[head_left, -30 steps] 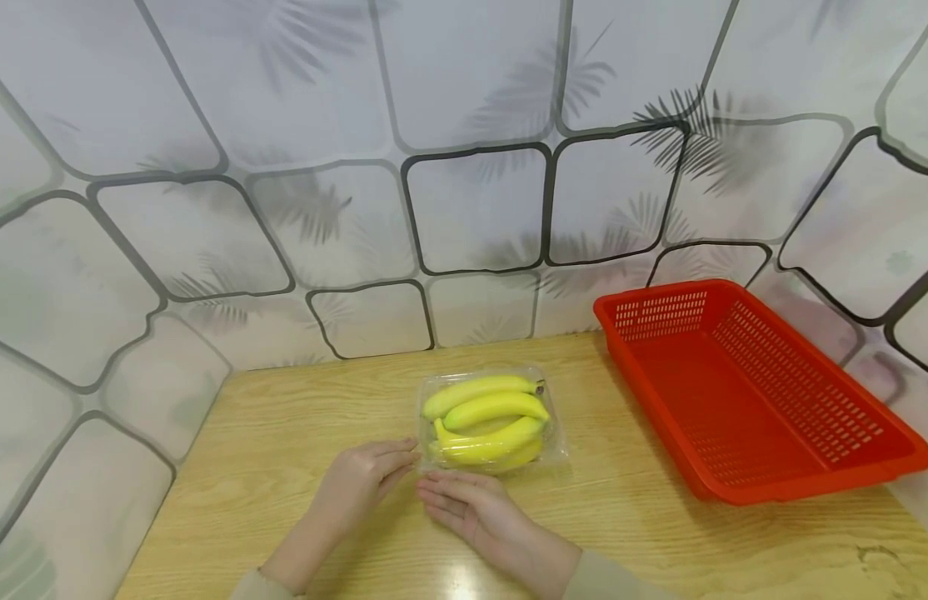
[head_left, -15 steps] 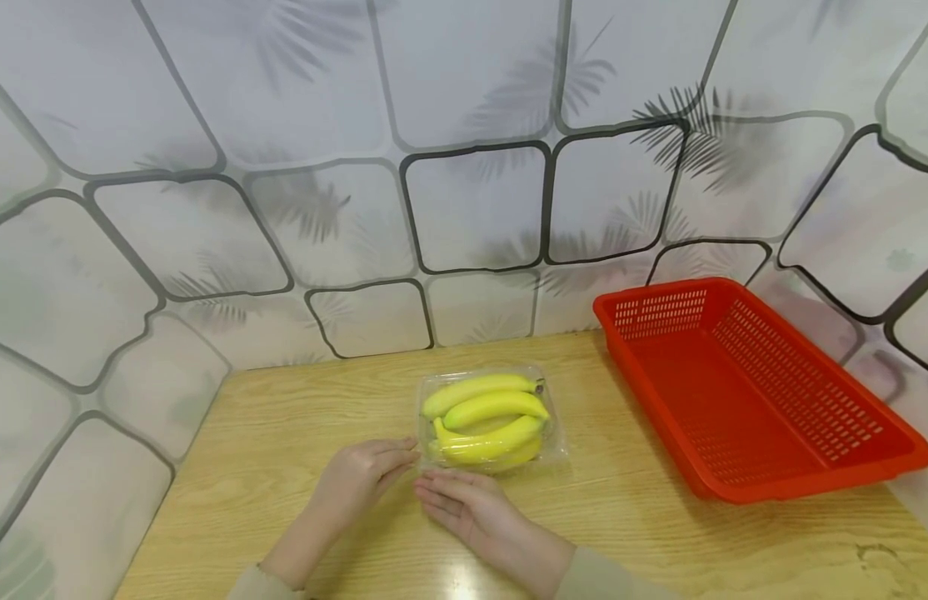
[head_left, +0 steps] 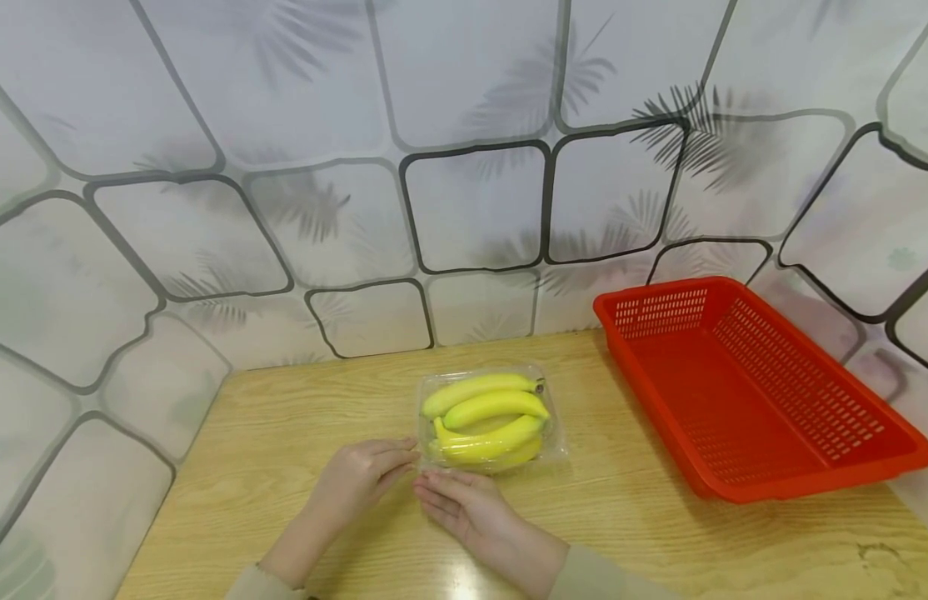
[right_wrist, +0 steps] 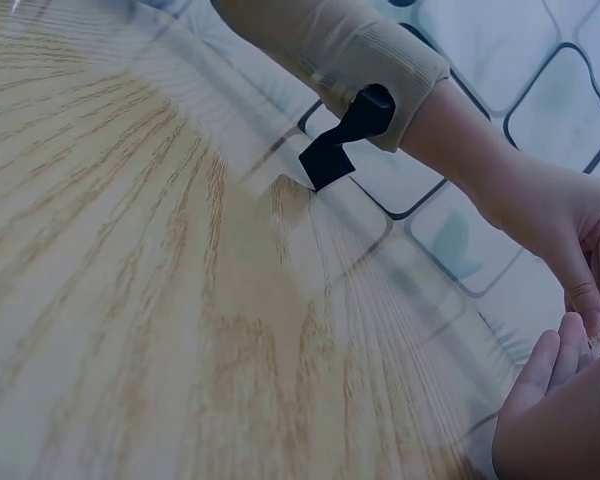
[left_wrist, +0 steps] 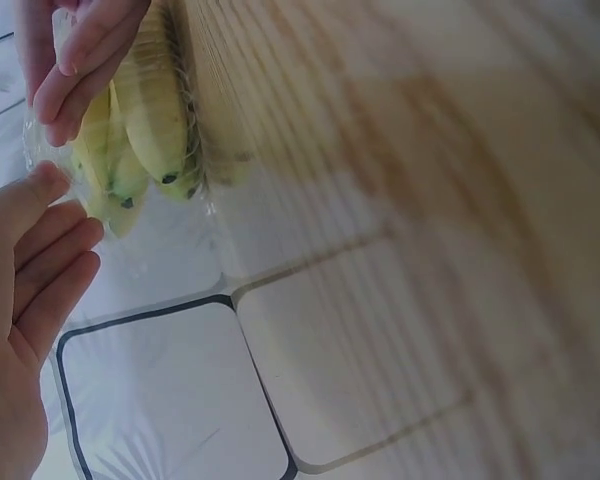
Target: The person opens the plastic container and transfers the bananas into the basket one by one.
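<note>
A clear plastic box (head_left: pixel 556 437) holding several yellow bananas (head_left: pixel 494 407) sits on the wooden table in the head view. My left hand (head_left: pixel 362 475) reaches in from the left and pinches the box at its near left corner with thumb and fingertips. Just below that corner, my right hand (head_left: pixel 479 521) has its thumb and fingertips together on the front edge, palm turned to the left. Both hands' fingertips almost meet. Seen from the left wrist, the bananas (left_wrist: pixel 155 110) lie behind the fingers; exact fingertip contact is partly hidden.
To the right on the table (head_left: pixel 284 417) stands a red plastic basket (head_left: pixel 734 400) with slotted sides. A patterned wall (head_left: pixel 471 208) rises behind the table and on both sides. A black strap (right_wrist: pixel 345 140) shows at the left sleeve in the right wrist view.
My right hand and forearm have shifted very slightly to the left. The box, the bananas and the left hand look the same.
</note>
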{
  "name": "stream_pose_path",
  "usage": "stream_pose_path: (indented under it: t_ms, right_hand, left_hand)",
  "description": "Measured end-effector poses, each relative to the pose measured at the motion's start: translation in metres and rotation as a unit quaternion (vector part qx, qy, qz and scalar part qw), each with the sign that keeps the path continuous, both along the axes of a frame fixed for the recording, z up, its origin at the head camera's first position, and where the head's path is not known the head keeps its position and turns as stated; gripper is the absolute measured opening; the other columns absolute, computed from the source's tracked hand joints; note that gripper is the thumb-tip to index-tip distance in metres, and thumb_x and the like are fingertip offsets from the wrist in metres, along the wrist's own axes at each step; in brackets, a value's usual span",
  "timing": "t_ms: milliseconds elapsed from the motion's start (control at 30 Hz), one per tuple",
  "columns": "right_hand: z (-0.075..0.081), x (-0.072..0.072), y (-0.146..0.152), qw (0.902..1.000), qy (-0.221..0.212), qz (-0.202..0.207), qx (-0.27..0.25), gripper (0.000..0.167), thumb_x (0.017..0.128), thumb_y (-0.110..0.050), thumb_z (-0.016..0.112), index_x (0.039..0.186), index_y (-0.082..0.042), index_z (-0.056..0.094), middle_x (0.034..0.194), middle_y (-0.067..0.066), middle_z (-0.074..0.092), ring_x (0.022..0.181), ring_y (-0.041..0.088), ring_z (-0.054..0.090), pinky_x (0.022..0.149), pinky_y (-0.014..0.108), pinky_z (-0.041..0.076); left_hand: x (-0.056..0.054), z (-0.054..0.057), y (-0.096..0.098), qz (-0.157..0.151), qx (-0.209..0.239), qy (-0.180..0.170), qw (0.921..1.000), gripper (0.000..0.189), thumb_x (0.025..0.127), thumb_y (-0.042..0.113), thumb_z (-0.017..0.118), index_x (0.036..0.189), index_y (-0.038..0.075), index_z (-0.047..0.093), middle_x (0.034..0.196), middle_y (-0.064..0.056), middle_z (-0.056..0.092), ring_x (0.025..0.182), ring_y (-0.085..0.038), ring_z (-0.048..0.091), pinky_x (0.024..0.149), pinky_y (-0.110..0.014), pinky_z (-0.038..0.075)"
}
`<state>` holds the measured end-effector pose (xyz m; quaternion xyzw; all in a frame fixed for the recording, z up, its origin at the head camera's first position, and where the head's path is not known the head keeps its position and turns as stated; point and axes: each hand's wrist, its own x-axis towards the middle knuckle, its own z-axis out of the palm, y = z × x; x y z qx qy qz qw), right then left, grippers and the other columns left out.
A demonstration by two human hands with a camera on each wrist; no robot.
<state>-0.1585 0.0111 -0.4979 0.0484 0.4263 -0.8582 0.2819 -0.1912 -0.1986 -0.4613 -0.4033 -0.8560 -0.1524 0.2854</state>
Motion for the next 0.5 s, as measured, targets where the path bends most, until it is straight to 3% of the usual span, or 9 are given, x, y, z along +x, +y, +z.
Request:
stream_pose_path:
  t_ms: [500]
  right_hand:
    - [0.0029, 0.0020, -0.0073, 0.9997, -0.004, -0.019, 0.013, 0.027, 0.105, -0.009, 0.064, 0.130, 0.002, 0.066, 0.111, 0.004, 0.080, 0.102, 0.011, 0.076, 0.102, 0.027, 0.062]
  left_hand:
    - [-0.0021, -0.0016, -0.0004, -0.002, 0.012, -0.016, 0.9998, 0.025, 0.075, 0.003, 0.090, 0.099, 0.007, 0.084, 0.105, -0.008, 0.084, 0.085, -0.020, 0.082, 0.075, -0.028, 0.067]
